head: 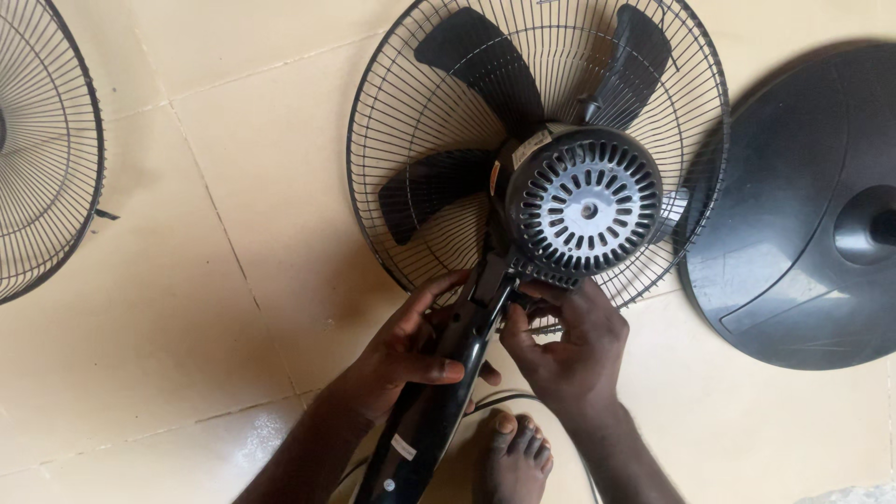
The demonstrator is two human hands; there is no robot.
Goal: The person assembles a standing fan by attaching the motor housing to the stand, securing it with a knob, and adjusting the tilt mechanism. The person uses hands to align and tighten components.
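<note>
My left hand (411, 345) is clamped on the glossy black plastic fan neck (457, 373); right hand (565, 345) pinches below the grey vented motor housing (585, 203). Fan lies face-down on the tile floor (187, 280). Top-heavy, slick, thin wire guard (392, 140) bends: grip the neck.

A floor of pale cream tiles (233, 140) is seen from above, crossed by thin grout lines. Soft, even light is cast across it, and a glossy patch is shown at seven o'clock.
</note>
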